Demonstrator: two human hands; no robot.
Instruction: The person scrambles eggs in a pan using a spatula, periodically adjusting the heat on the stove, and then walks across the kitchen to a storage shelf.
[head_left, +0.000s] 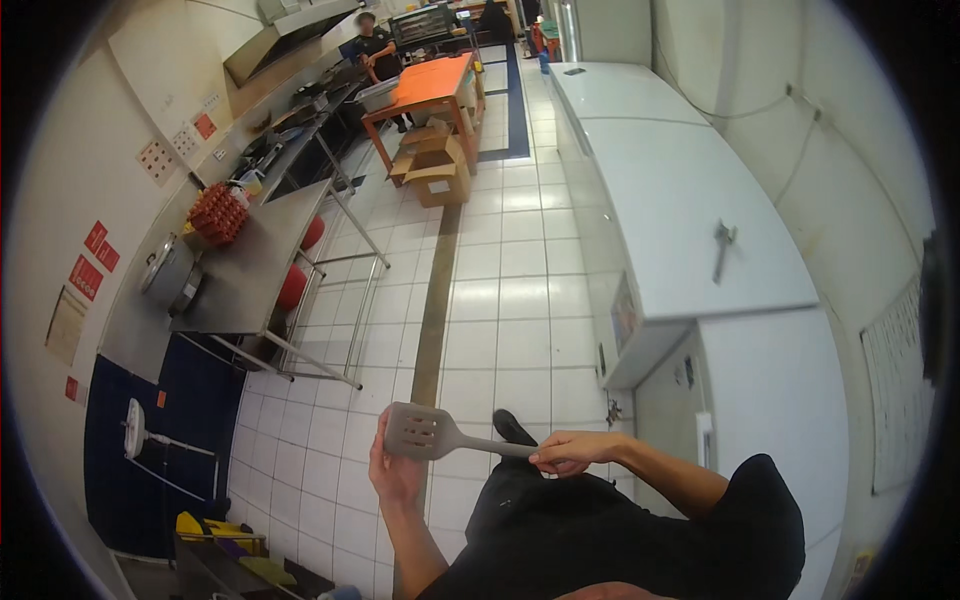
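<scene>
A grey slotted spatula lies level across my front, held in both hands above the tiled floor. My right hand grips the end of its handle. Behind the slotted head, my left hand supports the blade, its fingers partly hidden by it. The slots face up toward me, and the blade points left.
On the left stands a steel table with red egg trays and a large pot. White chest freezers line the right. Ahead are an open cardboard box, an orange-topped table and another person.
</scene>
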